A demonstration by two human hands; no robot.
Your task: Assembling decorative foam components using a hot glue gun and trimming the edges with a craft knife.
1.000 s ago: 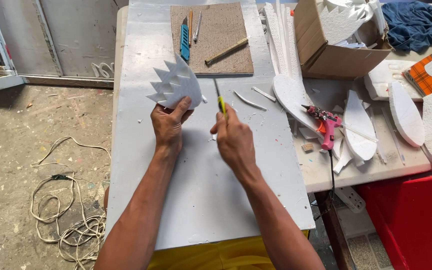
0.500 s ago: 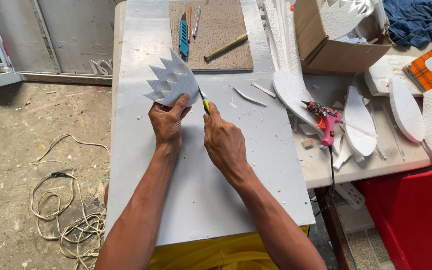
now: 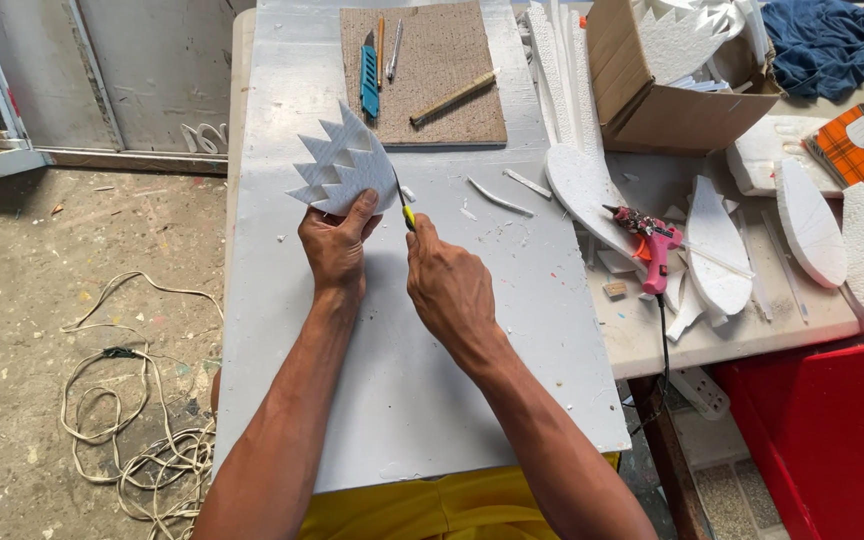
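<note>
Foam cutout (image 3: 340, 165) — white, with a jagged row of points along its left edge — sits upright above the grey sheet (image 3: 392, 400) covering the table, pinched at its lower rim by the left hand (image 3: 335, 243), thumb on the near face and fingers behind. The right hand (image 3: 449, 288) is closed around a small yellow-handled knife (image 3: 404, 207), whose blade meets the cutout's lower right edge just beside the left thumb. Trimming here seems to call for a shallow, slow stroke directed away from that thumb, with the foam held firm so it neither crumbles nor twists; the closeness of blade and thumb looks like the main hazard. The blade tip is too small to make out, and the fingers behind the foam are hidden. Beyond lie a brown board (image 3: 430, 80) carrying a blue cutter (image 3: 369, 80), and to the right a pink glue gun (image 3: 652, 245) — its cord drops off the bench out of sight.
</note>
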